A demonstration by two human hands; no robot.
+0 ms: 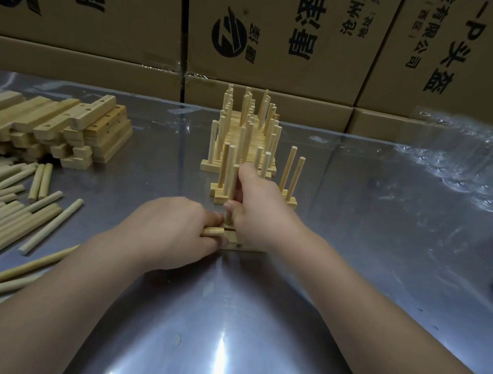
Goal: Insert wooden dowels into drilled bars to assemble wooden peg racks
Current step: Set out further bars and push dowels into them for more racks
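Note:
A drilled wooden bar (236, 243) lies on the metal table (353, 239) under both hands, mostly hidden. My right hand (262, 214) grips an upright dowel (232, 185) that stands at the bar's left end. My left hand (174, 228) holds a spare dowel (213, 231) that pokes out sideways from its fingers, right beside the bar. Just behind stands a finished rack (290, 200) with upright pegs. Farther back is a stack of finished peg racks (243, 133).
Loose dowels (10, 212) lie spread at the left, with longer ones near the front left edge. A pile of drilled bars (58, 124) sits at the back left. Cardboard boxes (280, 42) wall off the back. Crumpled clear plastic (462, 162) lies at the right.

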